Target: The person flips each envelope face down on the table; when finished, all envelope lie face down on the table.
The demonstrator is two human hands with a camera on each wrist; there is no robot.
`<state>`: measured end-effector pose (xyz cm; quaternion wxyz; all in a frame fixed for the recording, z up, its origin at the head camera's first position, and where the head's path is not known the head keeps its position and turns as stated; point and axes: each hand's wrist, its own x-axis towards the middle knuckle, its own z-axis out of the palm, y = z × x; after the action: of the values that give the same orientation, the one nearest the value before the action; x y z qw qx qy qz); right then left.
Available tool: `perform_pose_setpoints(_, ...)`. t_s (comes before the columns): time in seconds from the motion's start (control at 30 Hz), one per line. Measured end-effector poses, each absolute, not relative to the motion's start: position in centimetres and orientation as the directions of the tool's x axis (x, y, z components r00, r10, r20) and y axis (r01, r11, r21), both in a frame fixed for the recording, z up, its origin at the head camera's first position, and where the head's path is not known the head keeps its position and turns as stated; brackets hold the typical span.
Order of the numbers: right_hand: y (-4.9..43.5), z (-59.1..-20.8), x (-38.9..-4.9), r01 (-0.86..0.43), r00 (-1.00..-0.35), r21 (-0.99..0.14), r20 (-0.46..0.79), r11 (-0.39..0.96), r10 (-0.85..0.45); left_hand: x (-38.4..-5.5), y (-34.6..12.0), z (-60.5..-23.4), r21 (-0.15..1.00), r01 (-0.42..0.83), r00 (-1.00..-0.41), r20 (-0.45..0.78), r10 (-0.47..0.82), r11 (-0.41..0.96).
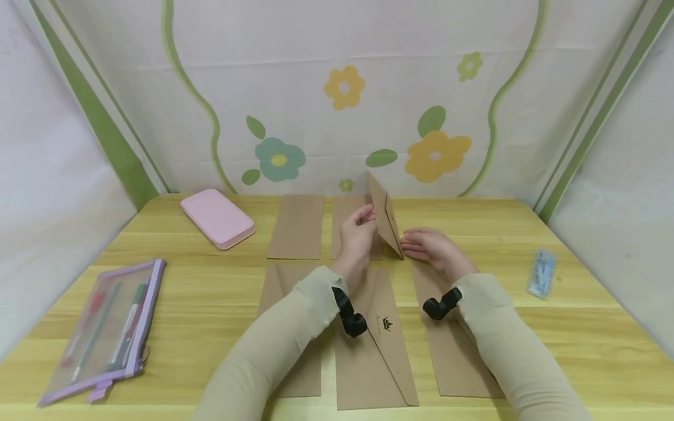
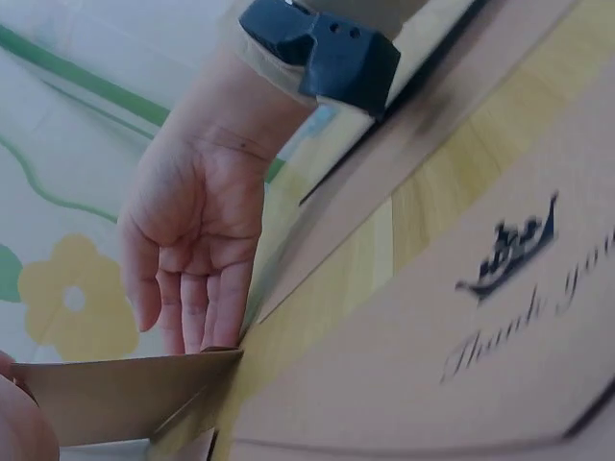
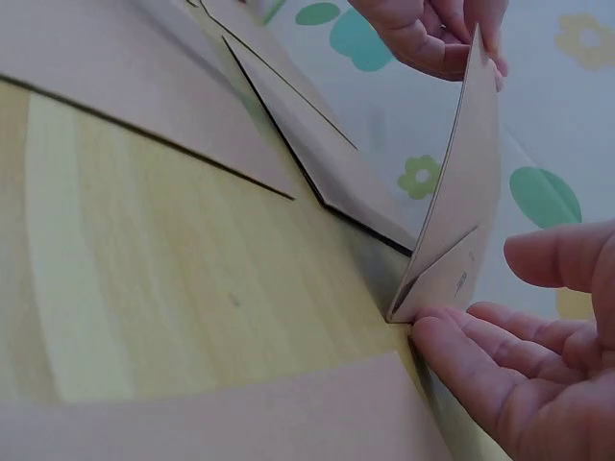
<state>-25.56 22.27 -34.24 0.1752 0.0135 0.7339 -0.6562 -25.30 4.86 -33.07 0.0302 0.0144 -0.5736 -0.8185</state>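
My left hand (image 1: 358,234) pinches a brown kraft-paper envelope (image 1: 383,216) by its side, holding it tilted up on edge above the table. In the right wrist view this envelope (image 3: 452,182) has its lower corner beside my right hand (image 3: 538,365). The fingertips of that hand touch the corner, fingers extended and palm turned up. Beneath the left forearm lies an envelope (image 1: 379,362) printed with a black crown and "Thank you" lettering. Another envelope (image 1: 458,356) is partly hidden under the right forearm.
Two flat envelopes (image 1: 296,228) lie at the back, one partly covered by the left hand. Left of them is a pink case (image 1: 217,217). A clear zip pouch (image 1: 105,327) with purple trim holds pens. At right sits a small light-blue box (image 1: 541,273). A flowered curtain (image 1: 316,35) hangs behind.
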Motion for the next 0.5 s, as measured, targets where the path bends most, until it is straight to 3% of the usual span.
perform_pose_setpoints(0.5,21.9,-34.6,-25.8,0.277,-0.938,-0.957,-0.288,0.083,-0.193,-25.9,5.6,-31.4,0.981,0.094,-0.993,0.104,0.051,-0.171)
